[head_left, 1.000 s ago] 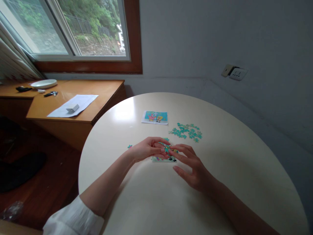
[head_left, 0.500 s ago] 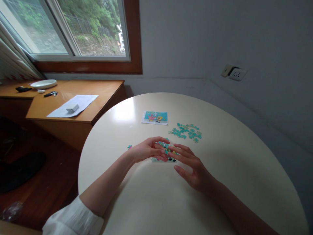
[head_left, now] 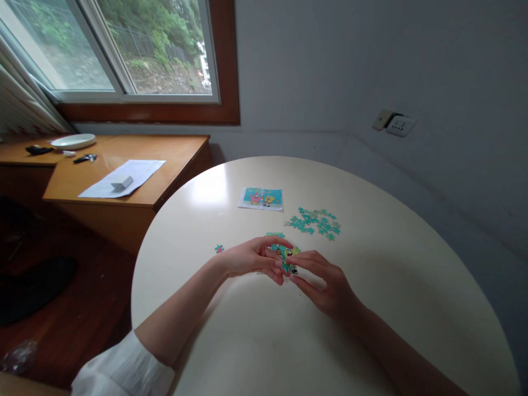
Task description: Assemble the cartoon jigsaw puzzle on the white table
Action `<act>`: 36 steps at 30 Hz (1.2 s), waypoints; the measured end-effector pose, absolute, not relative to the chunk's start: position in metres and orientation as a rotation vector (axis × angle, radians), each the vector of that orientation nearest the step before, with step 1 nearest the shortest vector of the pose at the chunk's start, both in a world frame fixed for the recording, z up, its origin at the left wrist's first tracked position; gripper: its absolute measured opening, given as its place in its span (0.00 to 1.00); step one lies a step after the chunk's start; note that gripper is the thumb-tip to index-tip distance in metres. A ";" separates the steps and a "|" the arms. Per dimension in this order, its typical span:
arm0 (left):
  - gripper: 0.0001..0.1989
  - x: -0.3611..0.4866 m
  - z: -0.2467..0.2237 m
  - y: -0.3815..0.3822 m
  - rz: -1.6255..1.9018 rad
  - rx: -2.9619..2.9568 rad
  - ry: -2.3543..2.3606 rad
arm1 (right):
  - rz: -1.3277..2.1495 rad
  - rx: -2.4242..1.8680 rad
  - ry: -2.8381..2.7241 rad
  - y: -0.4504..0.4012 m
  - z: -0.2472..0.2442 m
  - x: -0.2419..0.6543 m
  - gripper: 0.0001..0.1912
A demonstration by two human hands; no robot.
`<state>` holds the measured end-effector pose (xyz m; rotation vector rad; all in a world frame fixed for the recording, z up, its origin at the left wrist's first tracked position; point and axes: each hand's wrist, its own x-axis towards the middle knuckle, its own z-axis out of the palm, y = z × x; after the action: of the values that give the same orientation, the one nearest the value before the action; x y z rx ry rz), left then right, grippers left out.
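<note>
On the round white table (head_left: 256,341), a partly joined cartoon jigsaw puzzle (head_left: 293,252) lies between my hands, its left part hidden beneath my fingers. My left hand (head_left: 256,257) arches over it, thumb and fingers closed around a small teal puzzle piece (head_left: 285,268) at their tips. From the right, my right hand (head_left: 325,278) reaches in. Its index fingertip touches the puzzle, while the thumb stays apart, near the lower edge. A single pink and teal puzzle piece (head_left: 219,249) lies left of my left wrist.
Loose teal puzzle pieces (head_left: 315,223) are spread at the back right. A small picture card (head_left: 262,198) with two cartoon figures lies further back. To the left stands a wooden desk (head_left: 177,159) with white paper (head_left: 144,169), a small white box (head_left: 122,182) and a white dish (head_left: 74,141).
My right hand has moved slightly left, bringing its fingers onto the puzzle and closer together. My left hand has shifted a little to the right and down, uncovering the puzzle's top edge.
</note>
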<state>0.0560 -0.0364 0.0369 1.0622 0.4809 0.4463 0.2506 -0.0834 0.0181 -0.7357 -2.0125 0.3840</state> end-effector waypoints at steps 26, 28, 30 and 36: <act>0.21 0.059 0.035 -0.038 0.396 1.034 0.484 | 0.403 -0.776 -1.979 -0.084 0.017 0.249 0.14; 0.21 0.059 0.035 -0.038 0.410 1.026 0.491 | 0.390 -0.790 -1.975 -0.083 0.016 0.249 0.14; 0.20 0.059 0.034 -0.037 0.431 1.012 0.496 | 0.354 -0.821 -1.967 -0.082 0.016 0.250 0.13; 0.15 0.060 0.038 -0.035 0.582 0.995 0.591 | 0.194 -1.107 -1.856 -0.071 0.017 0.266 0.07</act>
<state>0.0604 -0.0353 0.0377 0.9946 0.5906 0.5819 0.2661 -0.0711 0.0175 -1.1066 -1.8560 0.1941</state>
